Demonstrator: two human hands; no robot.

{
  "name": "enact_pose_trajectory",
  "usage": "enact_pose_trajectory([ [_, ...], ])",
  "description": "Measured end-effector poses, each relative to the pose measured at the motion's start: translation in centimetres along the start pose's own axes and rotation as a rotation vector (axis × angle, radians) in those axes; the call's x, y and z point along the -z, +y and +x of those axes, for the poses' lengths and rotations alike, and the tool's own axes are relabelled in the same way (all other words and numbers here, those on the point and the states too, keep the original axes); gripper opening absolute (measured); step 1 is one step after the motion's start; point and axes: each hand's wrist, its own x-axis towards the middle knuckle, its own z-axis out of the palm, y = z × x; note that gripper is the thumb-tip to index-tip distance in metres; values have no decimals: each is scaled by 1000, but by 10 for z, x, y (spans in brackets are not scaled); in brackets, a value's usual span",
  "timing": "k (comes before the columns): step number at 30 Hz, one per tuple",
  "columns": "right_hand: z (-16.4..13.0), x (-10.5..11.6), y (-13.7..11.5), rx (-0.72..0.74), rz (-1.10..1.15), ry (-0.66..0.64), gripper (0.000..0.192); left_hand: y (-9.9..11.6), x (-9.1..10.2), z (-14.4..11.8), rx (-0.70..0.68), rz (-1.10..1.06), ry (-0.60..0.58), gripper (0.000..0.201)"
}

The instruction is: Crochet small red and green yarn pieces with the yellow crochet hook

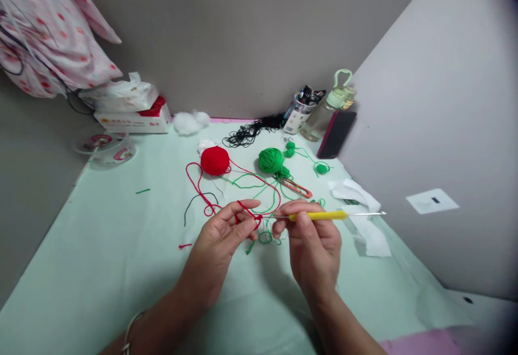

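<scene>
My left hand (226,229) pinches red yarn (258,218), with a strand looped over its index finger. In my right hand (313,241) is a double-ended crochet hook (324,216) with a yellow handle, gripped like a pen. One metal end of the hook points left and meets the red loop at my left fingertips; the other end sticks out to the right. A red yarn ball (215,161) lies beyond my left hand, its strand trailing across the table. Beyond my right hand sit a green yarn ball (271,160) and an orange cutter (297,188).
Small green crocheted pieces (322,169), black yarn (251,132) and white stuffing (190,123) lie farther back. A pen holder (298,116), water bottle (324,120) and phone (337,134) stand by the right wall. White paper (370,231) lies right; a tissue box (133,120) and plastic tub (111,152) left.
</scene>
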Motion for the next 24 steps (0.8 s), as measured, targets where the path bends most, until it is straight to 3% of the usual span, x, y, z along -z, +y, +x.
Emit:
enact_pose_trajectory([
  [9, -4, 3, 4, 43, -73, -86, 18, -11, 2, -2, -30, 43, -97, 21],
  [13, -3, 1, 4, 25, -72, -162, 17, -10, 1, -4, -19, 23, -118, 48],
  [16, -2, 1, 1, 42, -125, -190, 18, -9, 0, -6, -50, 46, -69, 73],
  [20, -5, 2, -1, 324, -498, -237, 24, -14, -1, -7, -179, 162, 49, 81],
  [22, -8, 2, -1, 488, -677, -227, 31, -17, 0, -7, -156, 140, 57, 81],
  [24, -8, 2, -1, 511, -666, -191, 34, -16, 1, -5, -75, 71, -7, 75],
])
